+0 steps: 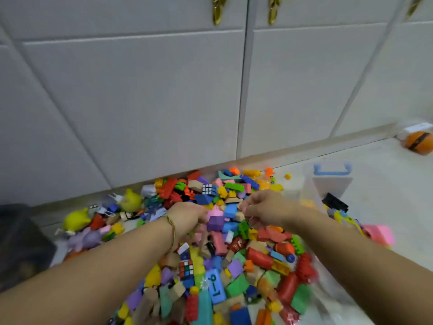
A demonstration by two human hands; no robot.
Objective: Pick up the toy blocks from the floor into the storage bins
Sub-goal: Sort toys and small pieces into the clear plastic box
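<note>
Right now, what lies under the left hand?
The left hand reaches into the block pile; a purple block and a pink block show just past it. Whatever lies directly underneath is covered by the hand itself.

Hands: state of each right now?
Left hand: fingers dug into the block pile; grip cannot be told.
Right hand: fingers curled; contents cannot be told.

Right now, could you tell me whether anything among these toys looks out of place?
Yes. The blocks are spilled in a heap against the cabinet, with non-blocks mixed in: a puzzle cube and a yellow rubber toy. An orange ball lies apart, far right.
</note>
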